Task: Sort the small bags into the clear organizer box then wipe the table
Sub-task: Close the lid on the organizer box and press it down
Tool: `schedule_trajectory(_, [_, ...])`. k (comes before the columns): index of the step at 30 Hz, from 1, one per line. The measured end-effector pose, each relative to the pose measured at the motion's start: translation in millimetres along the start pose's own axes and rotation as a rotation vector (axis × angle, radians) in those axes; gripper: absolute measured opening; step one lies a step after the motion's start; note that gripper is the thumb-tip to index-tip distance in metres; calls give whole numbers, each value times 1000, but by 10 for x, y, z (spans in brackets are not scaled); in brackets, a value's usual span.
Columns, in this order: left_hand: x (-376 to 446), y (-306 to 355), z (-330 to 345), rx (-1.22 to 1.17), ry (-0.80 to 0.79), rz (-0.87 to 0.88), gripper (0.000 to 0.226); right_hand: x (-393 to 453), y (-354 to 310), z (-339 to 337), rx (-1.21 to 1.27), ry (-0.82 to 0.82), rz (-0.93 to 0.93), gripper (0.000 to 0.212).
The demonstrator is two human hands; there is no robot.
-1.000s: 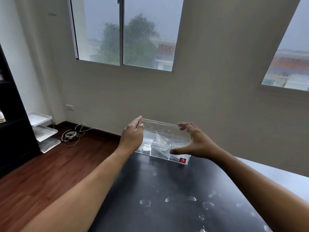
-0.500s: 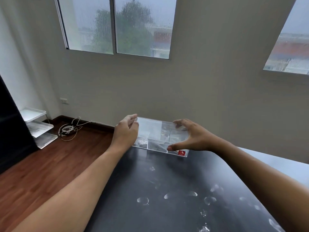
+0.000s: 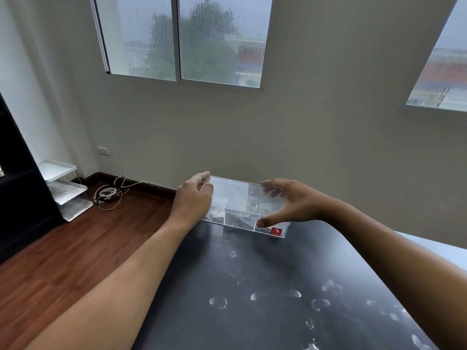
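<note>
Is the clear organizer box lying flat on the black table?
Yes: the clear organizer box rests level on the black table, open top up.

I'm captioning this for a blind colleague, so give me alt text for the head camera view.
Two bare hands, left hand and right hand, grip the ends of a clear organizer box at the far edge of a black table marked with wet smudges. Behind are a wood floor, a white wall and rain-streaked windows.

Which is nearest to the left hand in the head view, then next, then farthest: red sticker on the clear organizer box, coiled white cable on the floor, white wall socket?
1. Red sticker, on the clear organizer box, right of the left hand.
2. Coiled white cable, on the floor, left.
3. White wall socket, far left wall.
</note>
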State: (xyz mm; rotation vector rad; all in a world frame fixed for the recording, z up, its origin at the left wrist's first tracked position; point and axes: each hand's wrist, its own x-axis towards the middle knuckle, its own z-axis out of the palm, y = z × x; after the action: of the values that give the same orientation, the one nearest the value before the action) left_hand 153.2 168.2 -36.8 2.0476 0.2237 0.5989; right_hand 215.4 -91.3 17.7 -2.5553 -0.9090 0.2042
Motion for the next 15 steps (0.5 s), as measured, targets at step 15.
schedule_trajectory(15, [-37, -22, 18, 255, -7, 255, 33, -31, -88, -6, -39, -54, 21, 114])
